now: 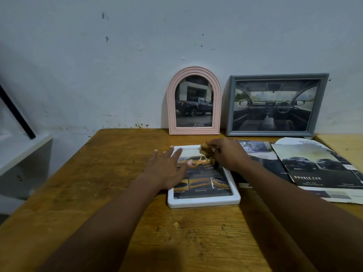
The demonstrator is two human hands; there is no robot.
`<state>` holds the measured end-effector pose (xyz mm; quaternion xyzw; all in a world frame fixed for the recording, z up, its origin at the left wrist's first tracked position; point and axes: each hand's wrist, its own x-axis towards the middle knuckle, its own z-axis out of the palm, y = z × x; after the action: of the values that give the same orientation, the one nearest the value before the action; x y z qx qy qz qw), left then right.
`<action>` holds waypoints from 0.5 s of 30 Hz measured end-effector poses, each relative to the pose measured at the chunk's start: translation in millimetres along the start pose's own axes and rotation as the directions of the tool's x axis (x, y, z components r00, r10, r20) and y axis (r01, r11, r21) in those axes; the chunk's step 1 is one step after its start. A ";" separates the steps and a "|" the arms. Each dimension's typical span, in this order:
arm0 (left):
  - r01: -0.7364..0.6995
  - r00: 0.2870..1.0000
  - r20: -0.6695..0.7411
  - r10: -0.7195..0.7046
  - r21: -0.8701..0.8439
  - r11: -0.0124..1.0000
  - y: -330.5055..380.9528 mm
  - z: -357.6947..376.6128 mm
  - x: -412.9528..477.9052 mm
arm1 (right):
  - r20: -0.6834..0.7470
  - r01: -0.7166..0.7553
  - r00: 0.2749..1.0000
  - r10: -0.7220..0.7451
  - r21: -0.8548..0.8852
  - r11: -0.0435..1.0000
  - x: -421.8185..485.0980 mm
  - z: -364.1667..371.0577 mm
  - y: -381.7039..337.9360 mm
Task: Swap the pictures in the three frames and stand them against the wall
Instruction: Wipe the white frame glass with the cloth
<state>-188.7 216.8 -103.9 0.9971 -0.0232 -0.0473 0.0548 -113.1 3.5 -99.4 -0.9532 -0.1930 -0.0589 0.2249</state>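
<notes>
A white frame [204,203] lies flat on the wooden table [98,183] and holds a picture of a yellow car. My left hand [167,169] rests on the frame's upper left part with its fingers straight and spread. My right hand [229,154] is at the frame's top right corner, its fingers curled over the top edge. An arched pink frame [170,107] with a dark pickup picture stands against the wall. Beside it on the right stands a grey frame [279,75] showing a car interior.
Loose car brochure pictures [318,169] lie on the table right of the white frame, overlapping each other. A white shelf [23,154] with a black bar [15,112] leaning on it stands at the left. A paler tabletop [343,146] adjoins at the far right.
</notes>
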 end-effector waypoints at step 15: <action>-0.016 0.966 -0.257 0.032 0.063 0.998 2.9 16.6 -11.4 | -0.178 -0.019 0.984 0.008 -0.063 0.998 -124.0 0.2 -22.4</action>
<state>-201.8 212.7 -118.9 0.9956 -0.0295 0.0844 0.0278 -235.9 -20.4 -115.1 -0.9522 -0.1638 -0.1484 0.2110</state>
